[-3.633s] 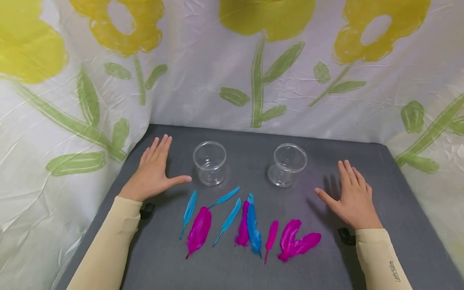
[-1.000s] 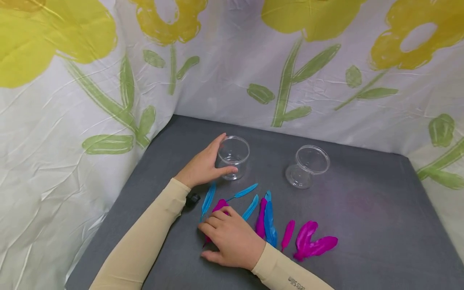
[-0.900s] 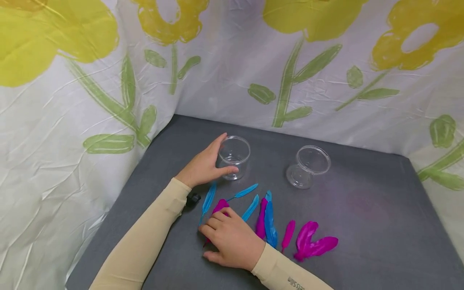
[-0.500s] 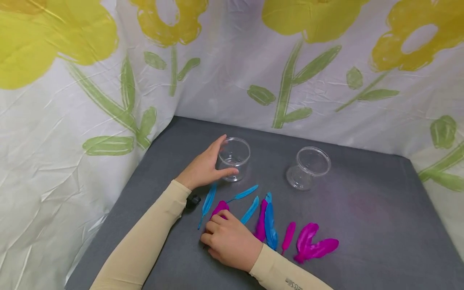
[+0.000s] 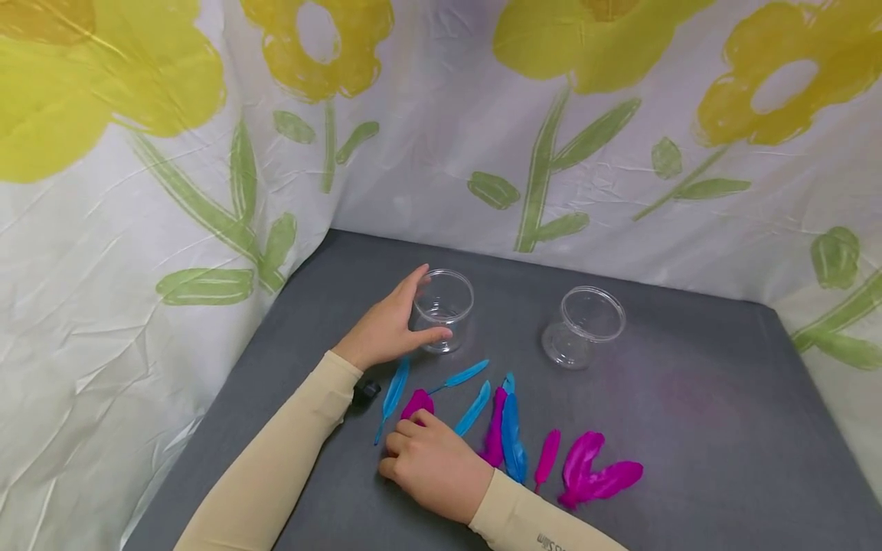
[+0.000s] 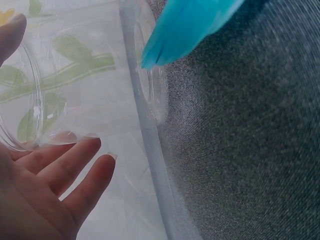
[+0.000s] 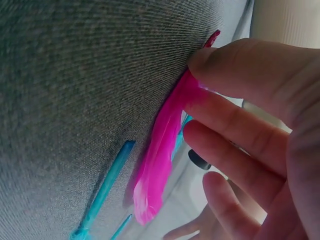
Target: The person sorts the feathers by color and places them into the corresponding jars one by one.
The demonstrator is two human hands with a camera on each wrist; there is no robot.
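Observation:
On the left of the table a clear cup point(image 5: 444, 302) stands upright. My left hand point(image 5: 386, 325) holds it from the left, thumb across the front and fingers round the far side. In the left wrist view the cup point(image 6: 90, 95) lies between the thumb and the fingers. My right hand point(image 5: 441, 467) is low over the table. It pinches a magenta feather point(image 7: 160, 150) near its dark quill end, between thumb and forefinger. In the head view that feather's tip point(image 5: 418, 402) shows beyond my knuckles; the rest is hidden.
A second clear cup point(image 5: 582, 325), with a narrower foot, stands to the right. Blue feathers point(image 5: 393, 394) and magenta feathers point(image 5: 596, 474) lie across the front of the grey tabletop point(image 5: 710, 405). A white cloth point(image 5: 427, 153) with yellow flowers hangs behind.
From resting wide apart, my left hand came to the left cup and my right hand to the magenta feather. Over the last second, my right thumb and fingers drew together on it.

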